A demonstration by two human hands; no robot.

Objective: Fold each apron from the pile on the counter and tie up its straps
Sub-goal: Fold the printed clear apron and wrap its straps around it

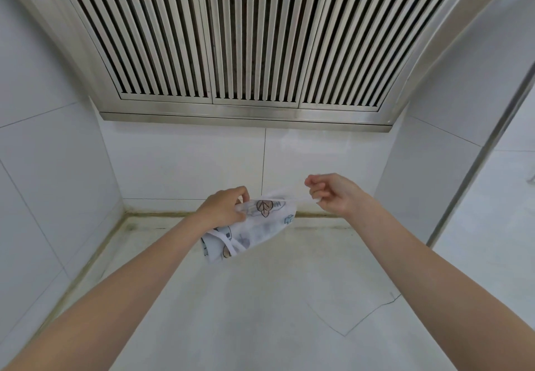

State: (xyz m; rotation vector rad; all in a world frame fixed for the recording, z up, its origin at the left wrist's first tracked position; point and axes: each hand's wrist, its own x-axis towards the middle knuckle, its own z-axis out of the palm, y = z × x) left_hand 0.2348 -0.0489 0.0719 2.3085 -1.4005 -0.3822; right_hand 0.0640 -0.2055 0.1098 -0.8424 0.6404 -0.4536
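Tying off the straps on a folded apron, held above the counter

Bare white counter [260, 312] nearest, smooth with a thin crack at 4 o'clock. Above it, dead centre, the left hand [223, 210] grips the apron [254, 230], a thin, soft white bundle printed with leaves; a strap loop hangs at its 7 o'clock. At 2 o'clock the right hand [330, 194] pinches a strap [295, 197] taut. Next, probably: wrap and knot it. Beyond, glossy tiles and a slatted steel hood [246, 37].
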